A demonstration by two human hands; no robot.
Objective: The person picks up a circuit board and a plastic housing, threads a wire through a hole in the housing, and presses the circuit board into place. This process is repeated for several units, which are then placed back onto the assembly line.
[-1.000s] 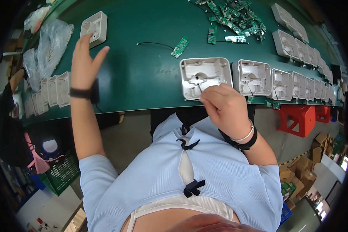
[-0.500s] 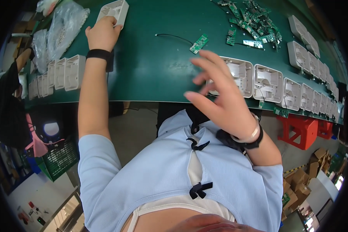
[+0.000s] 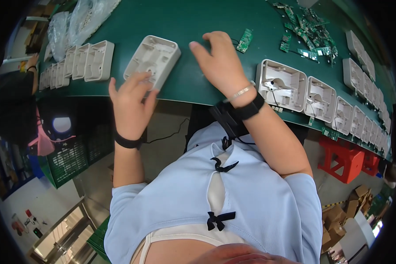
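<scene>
Lying tilted on the green table (image 3: 193, 90) is a white plastic housing (image 3: 156, 55), its hollow side up. My left hand (image 3: 134, 105) is at its near edge, fingers reaching over the wall and thumb by the near right corner. To the right of it my right hand (image 3: 220, 57) hovers over the table, thumb and forefinger apart, with nothing seen between them. Just beyond that hand lies a small green circuit board (image 3: 245, 41). Most of the board's black wire is hidden behind the hand.
Housings with wires (image 3: 281, 83) line the right front edge, and more housings (image 3: 358, 75) stand behind them. A heap of circuit boards (image 3: 310, 33) lies far right. Left are housings (image 3: 99, 60) and clear plastic bags (image 3: 86, 22). Another person's arm (image 3: 32, 72) shows at far left.
My left hand has brought the white housing from the far left toward me. My right hand has moved farther out and left, close to the single circuit board and its wire.
</scene>
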